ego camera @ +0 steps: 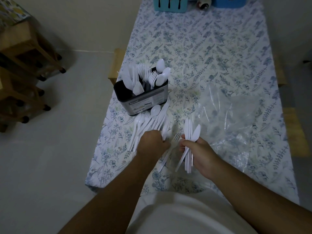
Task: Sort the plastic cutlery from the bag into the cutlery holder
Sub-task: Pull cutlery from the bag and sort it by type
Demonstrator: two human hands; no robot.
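A dark cutlery holder (135,102) stands near the table's left edge, with white plastic knives, forks and spoons upright in its compartments. Just in front of it lies a loose pile of white cutlery (152,122) on the flowered cloth. My left hand (152,142) rests on the near end of that pile, fingers curled over pieces; what exactly it grips is hidden. My right hand (200,152) holds a bundle of white knives (191,135), blades pointing away from me. A single fork (173,141) lies between the hands. The clear plastic bag (233,119) lies flat to the right.
A light blue box (168,5) with cutlery symbols, a small jar (203,4) and a darker blue container (236,2) stand at the table's far end. Wooden stools (28,65) stand on the floor to the left. The table's left edge runs close to the holder.
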